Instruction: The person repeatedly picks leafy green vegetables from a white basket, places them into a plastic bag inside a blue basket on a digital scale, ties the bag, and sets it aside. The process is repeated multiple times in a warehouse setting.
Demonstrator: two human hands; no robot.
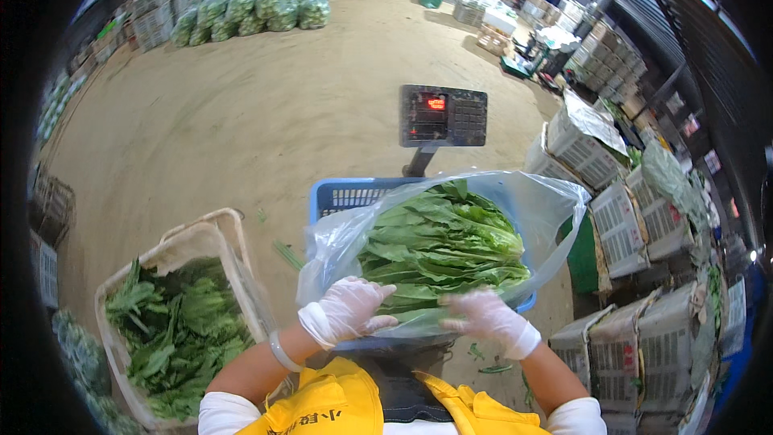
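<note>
Long green leafy lettuce lies in a clear plastic bag, opened wide inside a blue plastic basket. Behind the basket stands the display of a platform scale on a post, with red digits lit. My left hand, in a thin clear glove, is at the bag's near left edge, thumb and fingers apart beside the leaves. Gloved too, my right hand is at the near right edge of the leaves, somewhat blurred; whether it grips the bag or a leaf I cannot tell.
A pale crate of loose dark green leaves stands on the floor at the left. Stacked white crates line the right side. Bags of green vegetables and more crates stand far back. Two people are low down near the back wall. Leaf scraps lie on the floor.
</note>
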